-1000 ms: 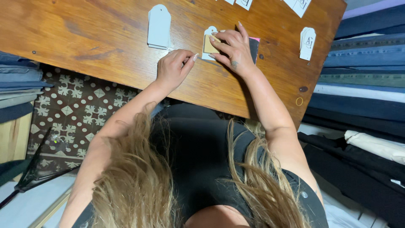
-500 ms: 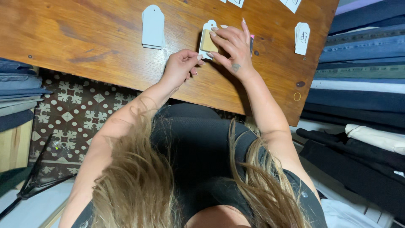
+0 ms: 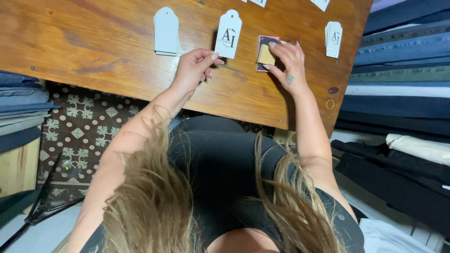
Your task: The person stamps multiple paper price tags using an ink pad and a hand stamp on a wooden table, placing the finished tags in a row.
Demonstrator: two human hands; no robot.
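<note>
white printed tag [image 3: 228,33] mid-table, blank tag stack [image 3: 166,31] left, tag stack [image 3: 333,39] right

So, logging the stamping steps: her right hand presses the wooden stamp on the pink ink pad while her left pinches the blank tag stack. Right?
Not quite. In the head view the left hand pinches the single printed tag, not the blank tag stack, which lies untouched. The right hand does hold the wooden stamp on the pink ink pad.

Single head view, steep downward, near; wooden table [image 3: 93,42] fills upper frame.
</note>
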